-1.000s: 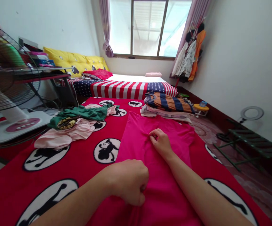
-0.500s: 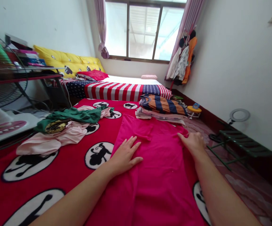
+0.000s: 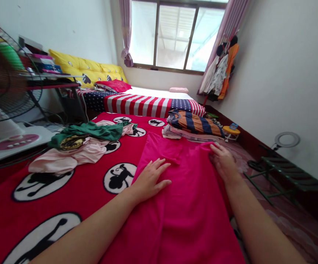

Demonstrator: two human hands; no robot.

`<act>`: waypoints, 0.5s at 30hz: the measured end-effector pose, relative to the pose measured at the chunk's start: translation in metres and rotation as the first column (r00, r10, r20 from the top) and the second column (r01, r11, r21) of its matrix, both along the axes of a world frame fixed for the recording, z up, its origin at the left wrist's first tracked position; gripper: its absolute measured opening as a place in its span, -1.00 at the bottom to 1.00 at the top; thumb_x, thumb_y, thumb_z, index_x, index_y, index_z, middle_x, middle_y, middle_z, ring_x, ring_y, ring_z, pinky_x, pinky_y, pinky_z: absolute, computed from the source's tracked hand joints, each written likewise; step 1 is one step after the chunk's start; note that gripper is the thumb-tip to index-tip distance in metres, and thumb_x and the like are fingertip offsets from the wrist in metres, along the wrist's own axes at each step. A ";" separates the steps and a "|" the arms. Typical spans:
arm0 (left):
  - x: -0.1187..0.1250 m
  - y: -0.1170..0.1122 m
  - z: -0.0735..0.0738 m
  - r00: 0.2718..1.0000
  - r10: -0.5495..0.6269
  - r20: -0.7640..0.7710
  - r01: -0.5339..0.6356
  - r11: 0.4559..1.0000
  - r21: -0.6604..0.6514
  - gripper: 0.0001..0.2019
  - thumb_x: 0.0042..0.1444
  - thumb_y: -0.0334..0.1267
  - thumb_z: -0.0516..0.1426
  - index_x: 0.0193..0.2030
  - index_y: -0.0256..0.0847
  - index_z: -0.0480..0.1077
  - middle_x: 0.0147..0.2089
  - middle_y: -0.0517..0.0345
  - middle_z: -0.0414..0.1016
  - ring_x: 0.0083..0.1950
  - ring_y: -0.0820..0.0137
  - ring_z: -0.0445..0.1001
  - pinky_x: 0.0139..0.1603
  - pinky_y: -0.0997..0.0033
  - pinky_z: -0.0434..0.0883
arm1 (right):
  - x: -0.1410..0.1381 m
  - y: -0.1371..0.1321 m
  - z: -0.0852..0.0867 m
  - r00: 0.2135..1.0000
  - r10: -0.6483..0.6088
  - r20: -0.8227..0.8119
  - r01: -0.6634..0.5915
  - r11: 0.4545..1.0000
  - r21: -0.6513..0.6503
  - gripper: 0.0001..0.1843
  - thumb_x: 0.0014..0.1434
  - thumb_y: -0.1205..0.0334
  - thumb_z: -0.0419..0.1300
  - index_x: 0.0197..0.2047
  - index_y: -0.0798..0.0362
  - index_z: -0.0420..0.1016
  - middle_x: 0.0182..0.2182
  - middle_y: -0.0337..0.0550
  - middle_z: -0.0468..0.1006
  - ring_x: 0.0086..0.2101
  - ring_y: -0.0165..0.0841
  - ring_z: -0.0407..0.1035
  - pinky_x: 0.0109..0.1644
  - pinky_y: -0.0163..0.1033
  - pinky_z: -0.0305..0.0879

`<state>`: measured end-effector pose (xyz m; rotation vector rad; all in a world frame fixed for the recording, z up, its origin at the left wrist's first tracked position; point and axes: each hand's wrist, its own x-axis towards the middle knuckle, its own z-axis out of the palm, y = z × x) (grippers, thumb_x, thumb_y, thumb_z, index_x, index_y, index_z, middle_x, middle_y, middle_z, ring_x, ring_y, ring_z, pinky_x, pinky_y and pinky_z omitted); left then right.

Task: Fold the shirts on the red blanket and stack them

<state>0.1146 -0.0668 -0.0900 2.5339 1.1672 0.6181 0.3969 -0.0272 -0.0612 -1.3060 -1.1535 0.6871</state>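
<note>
A bright pink shirt [image 3: 192, 209] is spread in front of me on a red blanket [image 3: 92, 200] patterned with black monkey figures in white ovals. Its left side is folded inward, with a sleeve lying across the top. My left hand [image 3: 152, 179] rests flat on this folded side, fingers spread. At the upper right edge, my right hand [image 3: 224, 161] pinches the shirt's cloth and holds that edge slightly raised. Just beyond the shirt is a stack of folded clothes, topped by an orange and navy striped shirt [image 3: 197, 123].
Rumpled green cloth [image 3: 101, 132] and pale pink cloth [image 3: 57, 161] lie to the left, near a fan [image 3: 15, 141]. On the right stand a green folding stool [image 3: 293, 174] and a ring light [image 3: 287, 139]. A bed with a striped cover [image 3: 136, 105] is under the window.
My right hand has lifted the shirt's right edge a little and moved it slightly inward and up. The left hand stays flat on the cloth. The view has shifted slightly left.
</note>
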 end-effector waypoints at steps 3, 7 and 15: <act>-0.002 0.003 0.000 0.982 0.041 0.186 -0.031 0.998 -0.058 -0.41 0.23 -0.05 0.05 0.35 -0.17 0.06 0.35 -0.06 0.16 0.37 0.24 0.12 0.37 0.11 0.07 | -0.038 -0.008 0.009 0.948 0.316 -0.019 -0.317 0.949 -0.006 -0.51 0.06 -0.02 0.22 0.05 -0.05 0.41 -0.02 -0.06 0.53 -0.10 -0.26 0.49 -0.12 -0.18 0.46; -0.005 0.007 -0.001 0.953 0.071 0.296 -0.040 0.993 -0.112 -0.40 0.21 -0.07 0.07 0.34 -0.22 0.08 0.32 -0.08 0.21 0.32 0.25 0.21 0.31 0.20 0.17 | -0.056 -0.020 0.018 0.887 0.444 0.127 -0.444 0.896 -0.033 -0.55 0.00 -0.01 0.30 -0.07 0.05 0.49 -0.07 -0.04 0.56 -0.05 -0.23 0.45 0.01 -0.14 0.38; -0.004 0.008 -0.003 0.960 0.031 0.280 -0.011 0.997 -0.074 -0.46 0.19 -0.17 0.09 0.30 -0.22 0.14 0.25 -0.05 0.30 0.26 0.27 0.27 0.29 0.25 0.21 | -0.021 -0.095 0.020 0.776 0.481 0.408 -0.333 0.862 -0.383 -0.69 0.06 -0.01 0.22 -0.28 0.08 0.52 -0.46 -0.18 0.56 -0.45 -0.36 0.42 -0.42 -0.33 0.27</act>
